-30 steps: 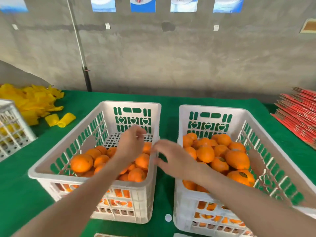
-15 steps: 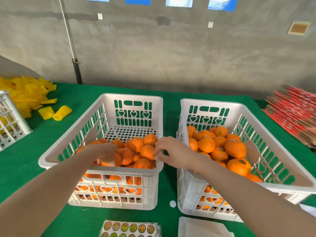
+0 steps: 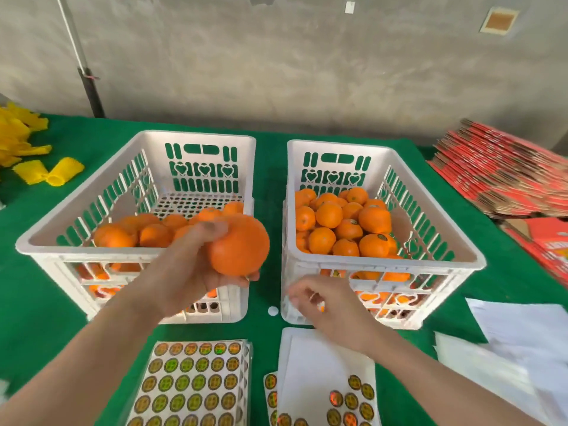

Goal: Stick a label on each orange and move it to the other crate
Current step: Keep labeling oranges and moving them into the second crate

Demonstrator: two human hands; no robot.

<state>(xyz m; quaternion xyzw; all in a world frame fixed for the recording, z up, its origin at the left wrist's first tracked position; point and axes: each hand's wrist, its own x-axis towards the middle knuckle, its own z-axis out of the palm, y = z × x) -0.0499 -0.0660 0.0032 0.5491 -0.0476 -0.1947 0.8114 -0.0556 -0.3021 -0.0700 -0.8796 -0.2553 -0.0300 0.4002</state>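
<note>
Left forearm (image 3: 92, 358) and right forearm (image 3: 430, 388): both bare along their whole visible length, from the lower frame edge up to the wrist, slender and smooth in outline. Left grip (image 3: 190, 272) and right grip (image 3: 332, 315): bare hands, uncovered on back, knuckles and fingers. The fingers of both are smeared by blur, so nails and fine surface detail cannot be assessed.

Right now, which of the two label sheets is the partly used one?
The right sheet, in front of the right crate: mostly bare white backing, labels left only near its bottom. The left sheet shows full rows.
</note>
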